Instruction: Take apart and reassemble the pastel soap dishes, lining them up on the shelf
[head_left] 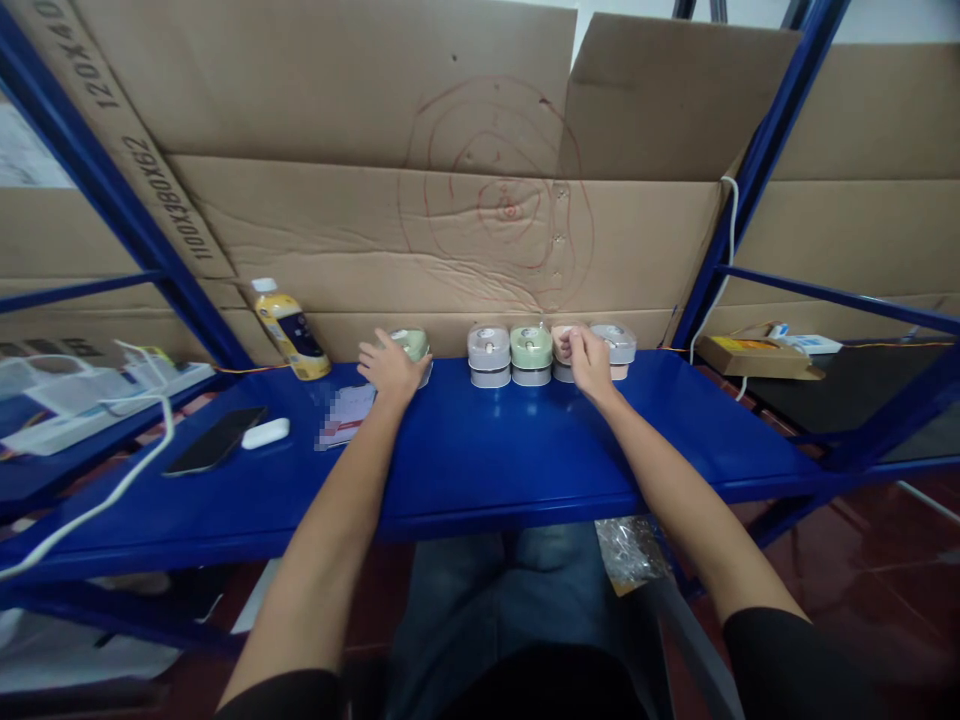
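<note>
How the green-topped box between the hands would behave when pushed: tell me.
The green-topped box would probably slide, as the tabletop looks smooth and glossy. It seems unlikely to roll, given its squat, boxy shape.

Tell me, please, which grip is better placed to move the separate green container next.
Probably the left grip: it is at that green container, while the right grip is farther off, at the pinkish container in the row.

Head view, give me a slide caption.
Left hand at a green-topped box, right hand at a row of boxes, blue table beneath.
</note>
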